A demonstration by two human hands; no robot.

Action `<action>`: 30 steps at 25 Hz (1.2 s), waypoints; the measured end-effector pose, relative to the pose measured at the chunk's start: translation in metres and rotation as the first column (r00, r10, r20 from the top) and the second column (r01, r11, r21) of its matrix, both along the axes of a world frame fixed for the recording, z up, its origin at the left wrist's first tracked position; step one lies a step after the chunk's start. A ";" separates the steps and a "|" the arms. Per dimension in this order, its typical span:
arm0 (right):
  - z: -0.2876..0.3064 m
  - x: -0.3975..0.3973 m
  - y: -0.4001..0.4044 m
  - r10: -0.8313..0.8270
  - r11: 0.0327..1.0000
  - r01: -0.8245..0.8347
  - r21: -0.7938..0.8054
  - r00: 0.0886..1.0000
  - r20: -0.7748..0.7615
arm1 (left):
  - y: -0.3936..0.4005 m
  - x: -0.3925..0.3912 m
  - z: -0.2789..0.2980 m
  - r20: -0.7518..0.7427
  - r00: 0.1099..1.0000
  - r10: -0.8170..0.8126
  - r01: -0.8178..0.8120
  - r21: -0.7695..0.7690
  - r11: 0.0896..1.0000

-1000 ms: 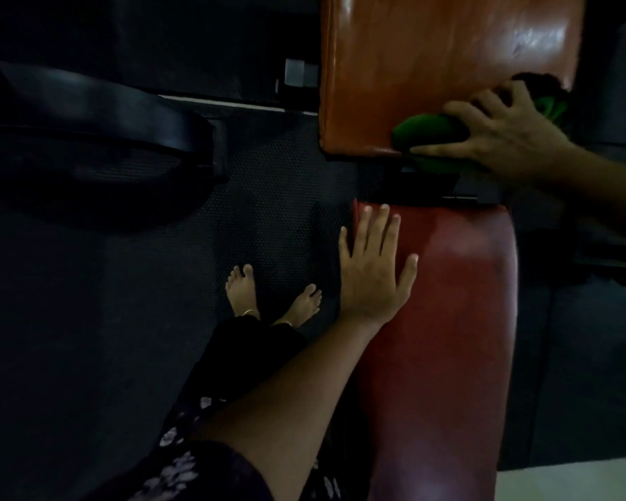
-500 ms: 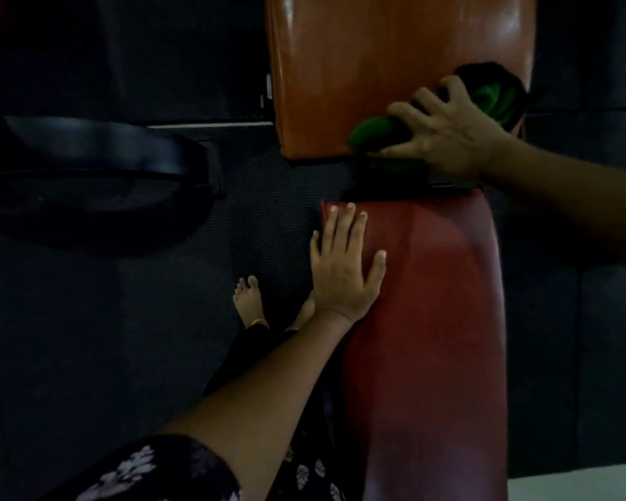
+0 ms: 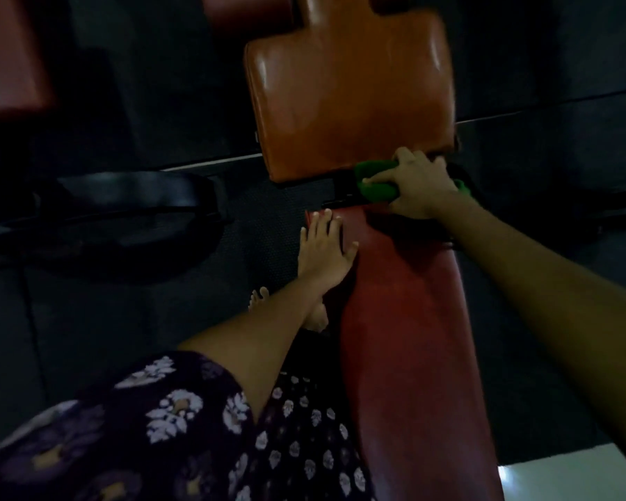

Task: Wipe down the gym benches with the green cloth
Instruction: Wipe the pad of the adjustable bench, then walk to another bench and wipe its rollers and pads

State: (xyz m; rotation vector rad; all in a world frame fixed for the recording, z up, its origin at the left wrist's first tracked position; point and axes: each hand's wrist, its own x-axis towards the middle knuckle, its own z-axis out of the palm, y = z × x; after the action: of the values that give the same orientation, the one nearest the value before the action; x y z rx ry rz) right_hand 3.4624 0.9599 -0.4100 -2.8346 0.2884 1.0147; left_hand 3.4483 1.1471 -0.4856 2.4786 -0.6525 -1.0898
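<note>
A gym bench runs up the middle of the head view, with a dark red long pad [image 3: 405,338] near me and an orange pad [image 3: 347,103] beyond it. My right hand [image 3: 418,186] grips the bunched green cloth [image 3: 374,182] at the gap between the two pads, just under the orange pad's near edge. My left hand [image 3: 324,247] lies flat, fingers spread, on the far left corner of the red pad.
A black padded piece of equipment [image 3: 116,207] lies on the dark rubber floor to the left. My bare feet [image 3: 259,301] stand beside the bench. Another reddish pad [image 3: 8,56] shows at far left. A pale floor strip [image 3: 571,479] is at bottom right.
My right hand has slid the green cloth down off the orange pad's lower edge into the gap. The camera has pulled back and shifted; my left hand stays on the red pad's corner.
</note>
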 end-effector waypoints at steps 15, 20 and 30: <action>0.218 -0.043 0.036 -0.563 0.815 0.443 0.373 0.759 0.328 | 0.002 0.075 0.248 0.155 0.933 -0.324 0.337 -0.066 0.939; 0.284 -0.057 0.059 -0.591 0.806 0.503 0.312 0.694 0.410 | -0.006 0.098 0.318 0.260 0.904 -0.340 0.371 -0.076 0.926; 0.354 -0.121 0.170 -0.800 0.489 0.802 0.342 0.256 0.543 | 0.003 0.075 0.418 0.397 0.584 -0.708 0.803 -0.154 0.576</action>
State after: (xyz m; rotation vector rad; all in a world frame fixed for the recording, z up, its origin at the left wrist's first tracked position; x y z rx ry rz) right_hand 3.3414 1.1300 -0.0557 -2.2036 1.4428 -0.2287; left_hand 3.5233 1.1498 -0.0672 2.0605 -1.9791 -0.7324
